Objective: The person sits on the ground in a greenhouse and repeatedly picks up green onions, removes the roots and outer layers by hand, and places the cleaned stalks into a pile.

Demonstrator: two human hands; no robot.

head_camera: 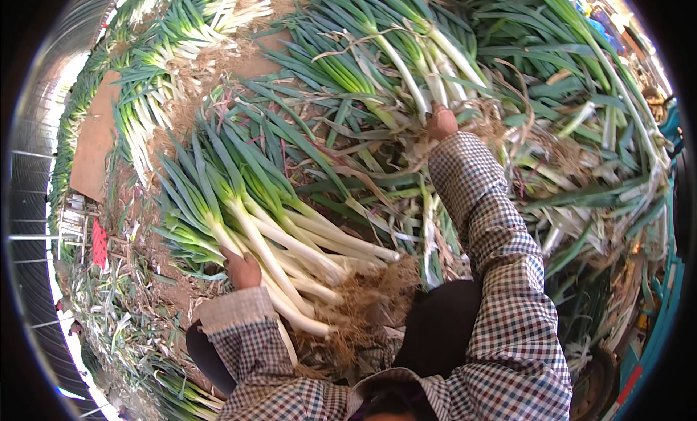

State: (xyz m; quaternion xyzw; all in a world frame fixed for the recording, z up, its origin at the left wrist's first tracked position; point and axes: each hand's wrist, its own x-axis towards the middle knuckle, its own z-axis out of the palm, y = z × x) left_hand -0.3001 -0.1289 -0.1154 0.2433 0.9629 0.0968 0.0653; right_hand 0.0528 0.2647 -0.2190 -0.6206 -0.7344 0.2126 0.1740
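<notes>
A bunch of large green onions (267, 241) lies across my lap, white shafts and brown roots (370, 301) towards me and the leaves pointing up and left. My left hand (242, 269) grips the near-left side of this bunch around the white shafts; the fingertips are hidden beneath them. Further out, at the end of a stretched arm, my right hand (442, 122) closes at the root end of another onion's white shaft (405, 78). Several more untrimmed onions (435, 50) with dry outer leaves lie around it.
Stripped leaves and husks (375, 176) litter the ground between my hands. Rows of cleaned onions (141, 105) lie at the upper left by a brown board (93, 137). A tall onion heap (523, 34) fills the upper right. A teal vehicle frame (661, 312) with a wheel (596, 385) borders the right.
</notes>
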